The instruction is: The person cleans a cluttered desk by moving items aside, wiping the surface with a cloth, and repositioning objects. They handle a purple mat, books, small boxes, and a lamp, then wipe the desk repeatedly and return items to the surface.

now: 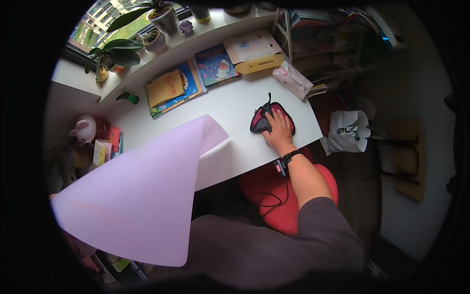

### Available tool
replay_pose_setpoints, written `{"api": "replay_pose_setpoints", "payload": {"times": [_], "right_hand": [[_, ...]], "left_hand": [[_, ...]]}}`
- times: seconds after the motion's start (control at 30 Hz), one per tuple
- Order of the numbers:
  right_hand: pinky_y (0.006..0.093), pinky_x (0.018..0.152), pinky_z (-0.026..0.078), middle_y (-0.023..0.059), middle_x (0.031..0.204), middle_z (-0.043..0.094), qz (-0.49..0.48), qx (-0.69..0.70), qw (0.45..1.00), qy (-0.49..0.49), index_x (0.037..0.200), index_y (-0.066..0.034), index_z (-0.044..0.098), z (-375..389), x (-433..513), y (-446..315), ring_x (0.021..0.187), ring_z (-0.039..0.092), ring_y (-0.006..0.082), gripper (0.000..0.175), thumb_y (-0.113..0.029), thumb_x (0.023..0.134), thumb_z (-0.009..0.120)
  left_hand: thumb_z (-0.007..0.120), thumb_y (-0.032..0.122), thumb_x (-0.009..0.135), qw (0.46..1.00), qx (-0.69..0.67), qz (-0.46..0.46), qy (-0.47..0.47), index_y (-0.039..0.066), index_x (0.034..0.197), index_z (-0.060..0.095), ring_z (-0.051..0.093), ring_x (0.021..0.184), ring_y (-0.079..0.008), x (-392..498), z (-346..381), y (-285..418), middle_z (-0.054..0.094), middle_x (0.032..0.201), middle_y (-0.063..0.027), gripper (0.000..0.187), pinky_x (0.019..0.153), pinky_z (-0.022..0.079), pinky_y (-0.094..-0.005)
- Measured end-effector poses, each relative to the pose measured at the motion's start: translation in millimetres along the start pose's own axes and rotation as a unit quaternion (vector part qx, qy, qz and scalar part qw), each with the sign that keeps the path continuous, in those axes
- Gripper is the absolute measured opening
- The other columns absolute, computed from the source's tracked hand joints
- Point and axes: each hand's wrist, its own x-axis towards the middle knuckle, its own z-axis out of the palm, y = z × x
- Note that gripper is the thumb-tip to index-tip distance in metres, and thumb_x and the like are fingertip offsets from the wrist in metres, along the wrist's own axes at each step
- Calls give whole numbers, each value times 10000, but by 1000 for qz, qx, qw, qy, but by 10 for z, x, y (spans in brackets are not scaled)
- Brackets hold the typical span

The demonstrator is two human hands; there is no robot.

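My right hand (279, 131) lies with spread fingers on a black and pink fabric pouch (259, 119), near the right end of the white desk (238, 165). A black band is round that wrist. At the far left, only a bit of my left hand (54, 196) shows, at the corner of a large lilac sheet (147, 191); the sheet hides the rest of it. The sheet is lifted and bent over the desk's left part, and its far end curls on the desktop.
Books (216, 66), a flattened carton (253, 47) and a tissue pack (292, 79) line the desk's back. Potted plants (154, 39) stand on the windowsill. A red chair (286, 198) is below the front edge, with a white bag (348, 130) to the right.
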Motion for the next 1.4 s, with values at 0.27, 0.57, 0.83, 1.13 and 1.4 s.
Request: {"api": "replay_pose_setpoints", "payload": {"times": [0.27, 0.57, 0.83, 1.13, 1.4], "right_hand": [[558, 1207, 325, 157, 1524, 576, 82, 16, 990, 113, 1499, -160, 587, 106, -547, 202, 1480, 450, 364, 702, -245, 811, 698], [500, 1122, 460, 196, 1375, 660, 182, 135, 973, 43, 1473, -91, 606, -103, -645, 31, 1242, 577, 407, 681, -220, 810, 692], [518, 1236, 341, 271, 1597, 457, 1, 48, 996, 68, 1623, -4, 350, 82, -12, -770, 1485, 423, 442, 876, -289, 889, 735], [389, 962, 528, 190, 1198, 731, 256, 373, 878, -155, 1416, 100, 564, 559, 887, -1084, 1113, 686, 288, 788, -409, 880, 835], [323, 794, 579, 99, 1034, 754, 104, 446, 867, -196, 1205, 47, 695, -654, 877, -1268, 868, 712, 167, 360, -238, 995, 762]], "left_hand": [[597, 378, 1116, 966, -153, -209, -6, 32, 1286, 656, 660, 1010, -138, 704, 861, -2284, 730, 1155, -39, 390, 920, 524, -310], [542, 384, 1130, 932, -99, -348, -9, 30, 1341, 647, 648, 978, -174, 510, 1151, -4188, 730, 1129, -66, 425, 898, 521, -347], [523, 379, 1107, 914, 11, -405, -16, 41, 1379, 632, 658, 983, -230, 263, 1242, -4339, 727, 1146, -105, 447, 821, 553, -427], [572, 195, 1028, 861, -206, -463, -42, 22, 1327, 585, 716, 930, -331, 12, 1128, -4650, 694, 1105, -173, 346, 763, 626, -552], [568, 205, 1067, 857, -222, -463, -33, 13, 1390, 570, 716, 993, -345, -32, 1160, -4590, 705, 1183, -187, 376, 860, 603, -572]]}}
